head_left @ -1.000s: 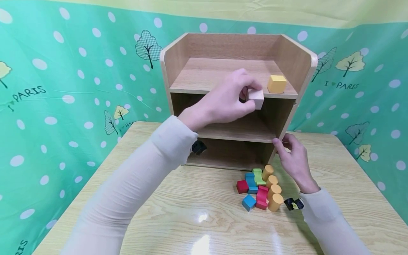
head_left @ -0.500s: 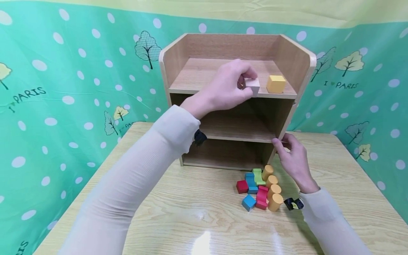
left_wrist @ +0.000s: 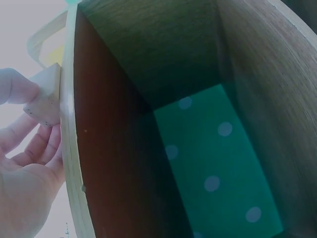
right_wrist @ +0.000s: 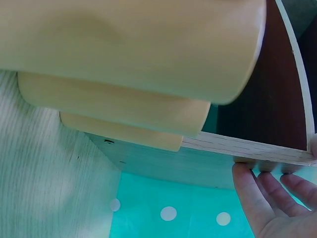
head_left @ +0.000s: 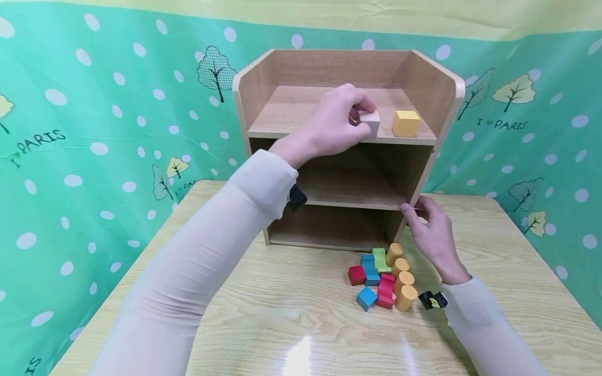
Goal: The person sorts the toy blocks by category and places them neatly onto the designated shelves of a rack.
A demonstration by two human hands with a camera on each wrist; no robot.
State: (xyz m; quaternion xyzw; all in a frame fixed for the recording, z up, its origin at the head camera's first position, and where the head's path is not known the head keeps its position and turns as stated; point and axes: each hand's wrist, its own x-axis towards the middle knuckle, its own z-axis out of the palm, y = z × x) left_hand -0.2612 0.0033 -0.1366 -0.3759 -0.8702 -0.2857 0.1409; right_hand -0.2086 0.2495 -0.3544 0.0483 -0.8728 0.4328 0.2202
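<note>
My left hand [head_left: 336, 122] pinches a pale wooden cube [head_left: 369, 123] between thumb and fingers at the front edge of the top board of a small wooden shelf [head_left: 301, 99]. In the left wrist view the cube [left_wrist: 45, 94] sits right against the board's edge. A yellow cube [head_left: 406, 124] stands on the same board, a small gap to the right. My right hand [head_left: 435, 235] grips the shelf's right side panel low down, thumb at the front edge. In the right wrist view, the fingertips [right_wrist: 242, 171] press on the panel's outer face.
In front of the shelf's right corner, several orange cylinders [head_left: 405, 297] stand in a row. Beside them lie a red cube [head_left: 357, 275], a blue cube [head_left: 366, 298] and curved blocks in blue, green [head_left: 380, 259] and red [head_left: 386, 290]. A patterned curtain [head_left: 117, 104] hangs behind the table [head_left: 244, 324].
My left hand has moved up and slightly left with the pale cube, from in front of the shelf to the top board's front edge. The right hand keeps its grip on the side panel.
</note>
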